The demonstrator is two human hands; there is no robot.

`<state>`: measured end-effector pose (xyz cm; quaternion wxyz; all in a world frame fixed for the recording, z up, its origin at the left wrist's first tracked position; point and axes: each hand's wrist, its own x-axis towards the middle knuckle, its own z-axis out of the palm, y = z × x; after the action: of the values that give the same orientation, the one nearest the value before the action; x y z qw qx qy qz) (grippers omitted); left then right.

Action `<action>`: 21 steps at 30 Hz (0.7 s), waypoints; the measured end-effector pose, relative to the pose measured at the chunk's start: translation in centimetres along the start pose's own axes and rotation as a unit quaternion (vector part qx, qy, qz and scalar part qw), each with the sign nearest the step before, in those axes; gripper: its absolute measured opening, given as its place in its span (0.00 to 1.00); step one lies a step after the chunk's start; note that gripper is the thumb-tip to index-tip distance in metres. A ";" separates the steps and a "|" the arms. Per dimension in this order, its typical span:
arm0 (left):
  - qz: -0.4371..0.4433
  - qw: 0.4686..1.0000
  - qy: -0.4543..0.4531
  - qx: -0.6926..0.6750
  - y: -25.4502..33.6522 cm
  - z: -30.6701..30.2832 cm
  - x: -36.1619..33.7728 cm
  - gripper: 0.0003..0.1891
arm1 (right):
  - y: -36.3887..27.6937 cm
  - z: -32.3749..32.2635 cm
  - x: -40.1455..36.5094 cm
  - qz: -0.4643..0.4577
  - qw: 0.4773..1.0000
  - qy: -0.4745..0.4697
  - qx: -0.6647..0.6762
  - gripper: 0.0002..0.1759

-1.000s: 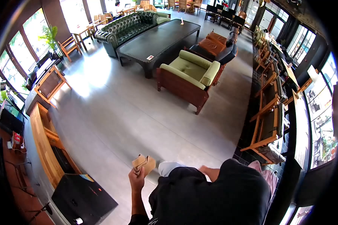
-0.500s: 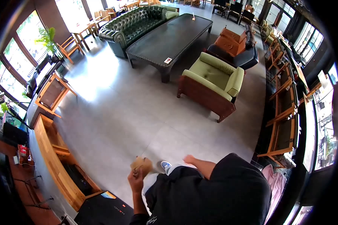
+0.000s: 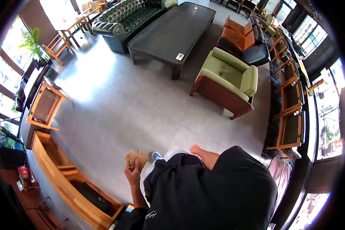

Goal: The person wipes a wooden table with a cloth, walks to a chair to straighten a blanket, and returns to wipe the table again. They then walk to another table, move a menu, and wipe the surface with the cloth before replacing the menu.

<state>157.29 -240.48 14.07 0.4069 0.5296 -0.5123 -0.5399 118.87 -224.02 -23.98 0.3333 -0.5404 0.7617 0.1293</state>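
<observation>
My left hand (image 3: pixel 133 171) is wrapped round a crumpled brown paper bag (image 3: pixel 141 158), held out at the lower middle of the head view. My right hand (image 3: pixel 196 150) hangs in front of my black shirt, near my light trousers; its fingers are too small and blurred to make out. A blue shoe (image 3: pixel 156 155) shows on the grey floor between the two hands, closer to the bag.
A green armchair (image 3: pixel 225 75) stands ahead on the right, with a long dark table (image 3: pixel 172 34) beyond it. A green sofa (image 3: pixel 126 23) is behind the table. Along the left curves a wooden counter (image 3: pixel 61 184); wooden chairs (image 3: pixel 289 130) line the right.
The view has shifted, and the table and sofa sit higher in it. The bag in my left hand has moved left and up. Less of the black box at lower left shows.
</observation>
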 end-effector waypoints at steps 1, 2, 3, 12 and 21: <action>0.006 1.000 -0.024 -0.010 1.2 -0.1 2.6 0.10 | 2.4 1.9 -1.1 -0.097 0.985 -0.068 -0.127 0.13; 0.011 0.999 -0.046 -0.019 2.1 -0.3 5.2 0.10 | 3.6 4.0 -1.9 0.011 0.993 -0.120 -0.017 0.12; 0.017 0.998 -0.065 -0.007 2.7 -0.5 7.9 0.10 | 4.5 6.3 -2.1 0.069 0.986 -0.150 0.019 0.09; -0.018 0.988 -0.151 -0.033 4.8 0.3 27.0 0.10 | -4.1 -10.1 6.5 -0.285 0.951 -0.116 0.015 0.11; -0.028 0.995 0.061 -0.069 7.2 -8.8 39.0 0.14 | -30.9 -37.5 39.3 -0.003 0.922 -0.116 0.370 0.15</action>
<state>161.06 -280.88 15.84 0.4582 0.5460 -0.4330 -0.5517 125.53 -285.68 -16.51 0.5957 -0.3625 0.7097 -0.1008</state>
